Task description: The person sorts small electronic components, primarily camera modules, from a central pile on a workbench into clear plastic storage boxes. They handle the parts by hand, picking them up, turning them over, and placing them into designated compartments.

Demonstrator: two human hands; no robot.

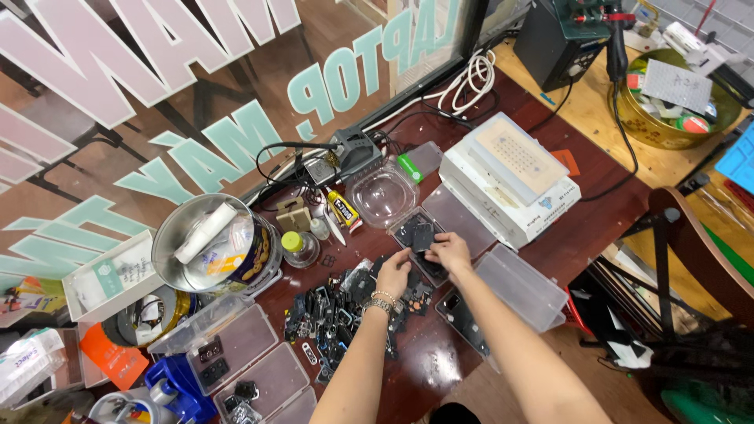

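My left hand [393,275], with a bracelet at the wrist, rests on a heap of small dark electronic parts [334,314] spread over the dark red table [597,212]. My right hand [449,253] reaches into an open clear plastic case [420,235] that holds dark flat parts, and its fingers touch them. I cannot tell whether either hand grips a part. A second open clear case [514,294] lies just right of my right forearm.
A round metal tin [212,243] with rolls and bags stands at the left. A glue tube [343,209], a small bottle [296,247], white stacked boxes [510,177] and more clear cases [236,349] surround the heap. A chair [691,259] stands at the right.
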